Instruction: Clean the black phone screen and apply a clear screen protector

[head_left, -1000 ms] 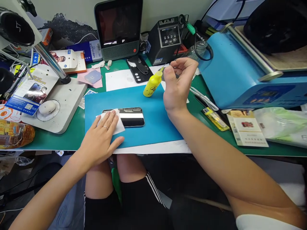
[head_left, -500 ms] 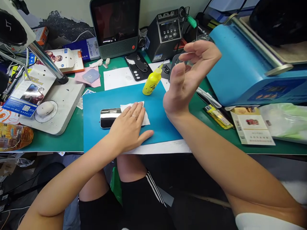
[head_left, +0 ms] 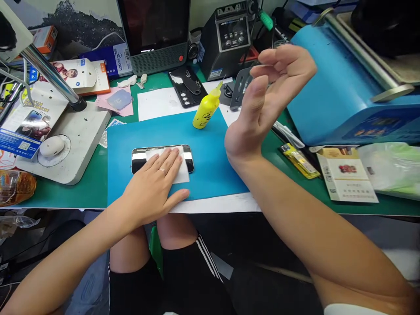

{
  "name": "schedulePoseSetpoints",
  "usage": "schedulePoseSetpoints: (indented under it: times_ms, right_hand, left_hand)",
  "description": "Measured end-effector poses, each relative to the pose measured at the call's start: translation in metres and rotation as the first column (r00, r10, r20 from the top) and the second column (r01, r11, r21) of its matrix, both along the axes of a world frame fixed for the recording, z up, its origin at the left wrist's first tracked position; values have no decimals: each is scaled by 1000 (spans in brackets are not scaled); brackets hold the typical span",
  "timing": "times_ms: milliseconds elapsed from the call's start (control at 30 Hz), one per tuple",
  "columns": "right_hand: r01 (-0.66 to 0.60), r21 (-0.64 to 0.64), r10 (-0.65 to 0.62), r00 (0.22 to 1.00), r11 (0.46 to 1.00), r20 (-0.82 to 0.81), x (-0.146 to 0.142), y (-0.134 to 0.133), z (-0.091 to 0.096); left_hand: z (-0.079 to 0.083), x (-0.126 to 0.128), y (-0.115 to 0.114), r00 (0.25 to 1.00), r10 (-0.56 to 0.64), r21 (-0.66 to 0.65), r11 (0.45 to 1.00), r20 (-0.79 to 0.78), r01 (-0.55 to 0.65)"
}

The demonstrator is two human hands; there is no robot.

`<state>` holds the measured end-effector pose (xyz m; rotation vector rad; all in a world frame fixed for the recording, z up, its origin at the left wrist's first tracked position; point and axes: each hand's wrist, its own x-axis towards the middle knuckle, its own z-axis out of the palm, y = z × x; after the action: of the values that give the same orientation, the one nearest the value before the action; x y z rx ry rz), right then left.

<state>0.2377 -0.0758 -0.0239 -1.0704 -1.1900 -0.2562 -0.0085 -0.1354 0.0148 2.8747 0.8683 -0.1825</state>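
Fingers outstretched, my left hand (head_left: 151,184) lies flat on a white wipe (head_left: 182,172). Under the wipe is a smartphone (head_left: 138,156), screen side up, on a blue mat (head_left: 157,130). Only the phone's ends and upper edge show around the wipe and fingers. Raised above the mat's right side, my right hand (head_left: 269,98) is empty, with its fingers loosely curled and the thumb apart. A yellow dropper bottle (head_left: 206,113) with a needle tip stands on the mat beyond the phone, to the left of my right hand.
Behind the mat lies a black phone back cover (head_left: 183,92), before a dark control station (head_left: 225,43) and a screen device (head_left: 159,59). A blue machine (head_left: 324,92) stands at right, near a cigarette box (head_left: 346,173). A lamp base (head_left: 77,144) is at left.
My left hand has slid the wipe leftward along the phone, uncovering its right end. The right hand stays raised in much the same pose. The camera view has shifted slightly.
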Motion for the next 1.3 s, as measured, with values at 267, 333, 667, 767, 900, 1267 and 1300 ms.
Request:
schedulePoseSetpoints:
  times_ms: [267, 333, 667, 767, 900, 1267, 1300]
  right_hand:
    - [-20, 92, 15, 999, 996, 48, -19, -23, 11]
    - [-73, 37, 71, 996, 997, 48, -27, -29, 12]
    - [-282, -10, 282, 959, 959, 26, -37, -28, 13]
    - [-282, -13, 282, 959, 959, 35, -37, -27, 11]
    - [-272, -27, 273, 961, 962, 32, -37, -27, 9]
    - [-195, -105, 202, 978, 975, 56, -36, -26, 6]
    - [-185, -108, 191, 980, 977, 47, -36, -25, 6]
  left_hand:
    - [-4, -5, -7, 999, 18, 15, 1000, 33, -19]
    - [-5, -26, -5, 998, 49, 30, 998, 39, -50]
    - [-3, -71, -5, 994, 93, 92, 991, 49, -97]
    - [-3, -68, 0, 991, 131, 57, 989, 35, -133]
    - [-4, -70, -2, 986, 156, 44, 986, 56, -158]
    - [-5, -68, -1, 984, 161, 48, 985, 75, -165]
    - [-5, -69, -3, 985, 158, 54, 985, 76, -162]
